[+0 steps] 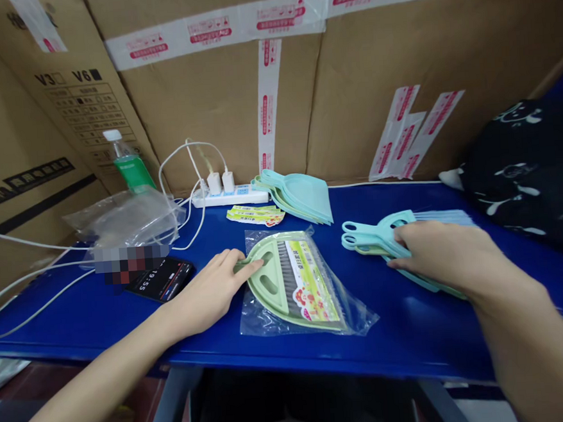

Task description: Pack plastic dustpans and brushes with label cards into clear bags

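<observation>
1. My left hand [210, 293] lies open, not clenched, against the handle of the green dustpan [272, 282]; the dustpan sits in a clear bag [260, 315] on the blue table [76, 309], with a brush [286, 275] and a printed label [310, 286].
2. My right hand [439, 254] is pressed flat on a stack of teal brushes [374, 236]; it isn't clenched.
3. Behind the bag lies a stack of teal dustpans [300, 197], beside loose labels [255, 216].
4. On my left are a phone [161, 280], crumpled plastic [128, 218] and a green bottle [131, 163]; a power strip [230, 196] holds two chargers [222, 183]; a black bag [524, 168] sits far right; cardboard boxes [215, 93] stand behind.
</observation>
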`<state>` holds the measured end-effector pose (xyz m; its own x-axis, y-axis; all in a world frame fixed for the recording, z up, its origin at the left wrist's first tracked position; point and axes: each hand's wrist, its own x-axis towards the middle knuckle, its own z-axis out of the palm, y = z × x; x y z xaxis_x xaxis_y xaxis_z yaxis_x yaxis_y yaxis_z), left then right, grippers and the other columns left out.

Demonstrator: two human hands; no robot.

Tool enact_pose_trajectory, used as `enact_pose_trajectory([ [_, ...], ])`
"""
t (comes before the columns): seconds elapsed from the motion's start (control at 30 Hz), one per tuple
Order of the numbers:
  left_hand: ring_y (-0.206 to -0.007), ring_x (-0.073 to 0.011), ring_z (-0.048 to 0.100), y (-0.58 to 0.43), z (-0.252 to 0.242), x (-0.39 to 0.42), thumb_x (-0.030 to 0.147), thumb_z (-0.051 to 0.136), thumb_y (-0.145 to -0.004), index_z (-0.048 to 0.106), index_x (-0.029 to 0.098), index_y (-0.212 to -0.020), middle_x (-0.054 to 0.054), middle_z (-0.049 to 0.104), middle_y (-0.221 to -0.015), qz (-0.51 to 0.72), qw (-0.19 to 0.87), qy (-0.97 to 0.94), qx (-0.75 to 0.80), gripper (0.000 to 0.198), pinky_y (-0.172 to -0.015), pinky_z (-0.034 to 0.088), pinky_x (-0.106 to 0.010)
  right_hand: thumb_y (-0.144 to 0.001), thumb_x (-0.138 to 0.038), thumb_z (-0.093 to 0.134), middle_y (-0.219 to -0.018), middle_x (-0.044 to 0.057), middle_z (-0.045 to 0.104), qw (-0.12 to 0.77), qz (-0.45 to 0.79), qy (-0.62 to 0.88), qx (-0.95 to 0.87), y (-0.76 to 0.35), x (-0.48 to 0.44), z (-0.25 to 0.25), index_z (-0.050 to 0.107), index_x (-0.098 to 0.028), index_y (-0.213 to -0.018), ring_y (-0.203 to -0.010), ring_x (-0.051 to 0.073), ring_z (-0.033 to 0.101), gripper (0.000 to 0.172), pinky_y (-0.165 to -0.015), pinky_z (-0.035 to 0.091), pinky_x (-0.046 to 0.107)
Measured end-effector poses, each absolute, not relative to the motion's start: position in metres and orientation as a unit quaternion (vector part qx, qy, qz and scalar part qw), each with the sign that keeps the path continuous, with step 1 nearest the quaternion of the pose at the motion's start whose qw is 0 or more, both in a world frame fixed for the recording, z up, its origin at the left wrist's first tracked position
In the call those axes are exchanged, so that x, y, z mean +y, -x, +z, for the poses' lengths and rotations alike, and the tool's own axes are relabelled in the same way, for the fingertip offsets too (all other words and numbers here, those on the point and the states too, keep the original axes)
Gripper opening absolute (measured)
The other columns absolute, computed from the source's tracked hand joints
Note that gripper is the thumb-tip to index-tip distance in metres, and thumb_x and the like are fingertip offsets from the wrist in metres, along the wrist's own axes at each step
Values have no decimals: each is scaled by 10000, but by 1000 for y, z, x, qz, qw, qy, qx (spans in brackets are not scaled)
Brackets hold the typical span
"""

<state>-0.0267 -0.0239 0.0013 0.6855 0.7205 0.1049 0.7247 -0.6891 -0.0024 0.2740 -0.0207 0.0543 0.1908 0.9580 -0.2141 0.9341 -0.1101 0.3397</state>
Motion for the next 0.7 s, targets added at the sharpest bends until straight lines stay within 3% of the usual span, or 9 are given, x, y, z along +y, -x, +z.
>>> enact_pose_trajectory([
  [0.17,-1019,-223,508,28,0,-23,-58,321,-758,442,231,-1376,-113,524,-1140,-48,25,921,-387,693,-881,487,-382,-913,-253,492,-1097,207,661,214,34,-753,621,-268,-23,57,615,-82,-1051,-1013,328,637,252,-686,416,329],
  [0.33,-1039,-223,509,28,1,-23,-71,321,-751,433,249,-1386,-110,522,-1146,-46,26,920,-387,719,-895,483,-381,-905,-159,439,-1081,219,662,199,27,-749,632,-273,-20,56,626,-62,-1012,-1001,316,641,236,-689,410,320],
  [0.53,-1043,-224,513,28,0,-22,-67,322,-753,412,271,-1402,-104,530,-1149,-48,23,920,-389,738,-897,488,-390,-916,-299,496,-1054,181,682,214,34,-760,612,-283,-21,60,642,-118,-948,-973,302,645,235,-656,415,319],
  [0.7,-1030,-222,513,28,0,-21,-61,316,-772,433,249,-1384,-110,527,-1145,-48,22,922,-383,696,-885,488,-376,-909,-257,508,-1089,204,675,240,35,-766,596,-280,-24,63,640,-91,-1008,-1004,307,643,234,-674,408,319],
])
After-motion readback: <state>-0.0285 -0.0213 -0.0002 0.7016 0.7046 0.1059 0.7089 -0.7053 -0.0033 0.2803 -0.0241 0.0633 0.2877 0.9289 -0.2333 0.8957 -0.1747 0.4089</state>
